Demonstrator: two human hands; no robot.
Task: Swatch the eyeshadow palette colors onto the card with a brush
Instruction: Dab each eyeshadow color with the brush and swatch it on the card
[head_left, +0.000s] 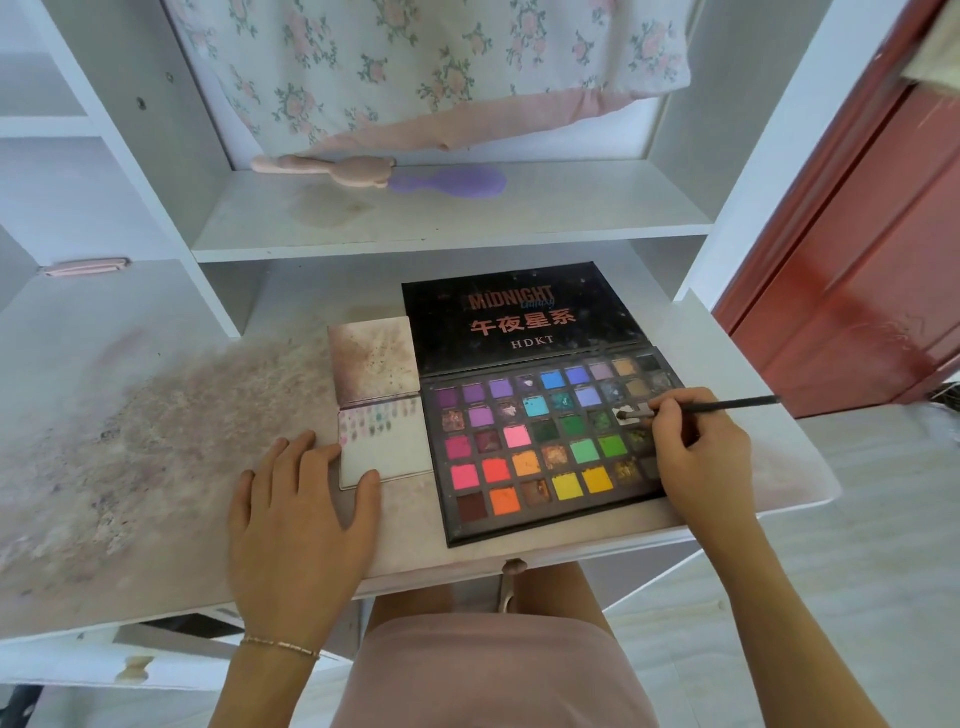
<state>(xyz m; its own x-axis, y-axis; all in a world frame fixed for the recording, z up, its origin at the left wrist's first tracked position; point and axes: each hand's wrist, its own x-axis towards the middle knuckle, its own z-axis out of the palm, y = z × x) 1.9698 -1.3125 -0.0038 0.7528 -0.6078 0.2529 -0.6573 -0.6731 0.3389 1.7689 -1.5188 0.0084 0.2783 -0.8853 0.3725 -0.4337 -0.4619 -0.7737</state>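
**Swatching set on the worktop: handling notes, largest item first**

1. Worktop (156, 467). White, stained with pinkish powder on its left part; carries everything below.
2. Eyeshadow palette (550, 441). Lies open and flat at centre-right, black lid (519, 317) folded back. A wide, rigid tray, likely stable under its own weight. The pressed powder pans look brittle, several already broken up; load with light strokes, not jabs.
3. Card (387, 447). Small, white, just left of the palette, its top edge carrying a row of small swatches. Thin and light, so it probably slides unless pinned.
4. Left hand (296, 519). Flat on the worktop, fingers spread, fingertips pressing the card's lower-left edge.
5. Right hand (701, 452). Pinches the brush low on its handle, heel resting on the palette's right edge.
6. Brush (717, 405). Slim, dark, very light handle; the soft tip sits in a pale pan on the palette's right side. Best held near the ferrule, as here, for control.
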